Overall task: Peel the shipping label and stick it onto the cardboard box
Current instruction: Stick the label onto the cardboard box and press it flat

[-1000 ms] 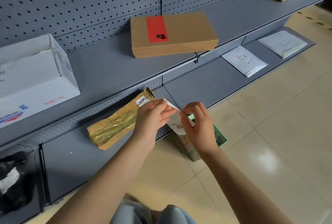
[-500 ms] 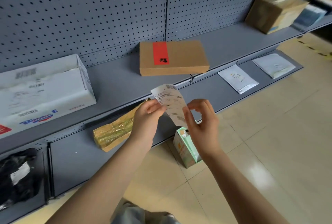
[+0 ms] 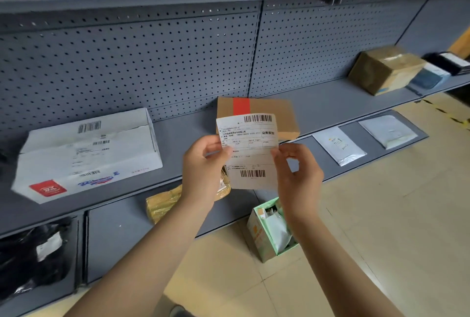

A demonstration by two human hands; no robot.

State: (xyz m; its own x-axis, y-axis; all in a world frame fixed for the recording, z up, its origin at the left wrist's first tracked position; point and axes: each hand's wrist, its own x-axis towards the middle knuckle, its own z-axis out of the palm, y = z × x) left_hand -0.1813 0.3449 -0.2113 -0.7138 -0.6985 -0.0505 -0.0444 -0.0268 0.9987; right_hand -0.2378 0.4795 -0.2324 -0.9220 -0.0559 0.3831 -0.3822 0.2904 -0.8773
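Note:
A white shipping label (image 3: pixel 250 151) with two barcodes faces me, held upright in the air. My left hand (image 3: pixel 203 169) pinches its left edge and my right hand (image 3: pixel 296 176) pinches its right edge. Behind the label, on the grey middle shelf (image 3: pixel 330 105), lies a flat brown cardboard box (image 3: pixel 282 115) with a red strip across its top; the label hides the box's front left part. Whether the backing is off the label cannot be seen.
A large white carton (image 3: pixel 86 153) sits on the shelf at left, a taped brown box (image 3: pixel 384 69) at far right. Below are a yellow-taped parcel (image 3: pixel 165 202), two white mailers (image 3: pixel 339 146) and a black bag (image 3: pixel 33 258). A small green open box (image 3: pixel 269 230) stands on the tiled floor.
Both hands have raised the label from low near the bottom shelf up in front of the cardboard box and turned its printed side flat toward me. My view has tilted upward.

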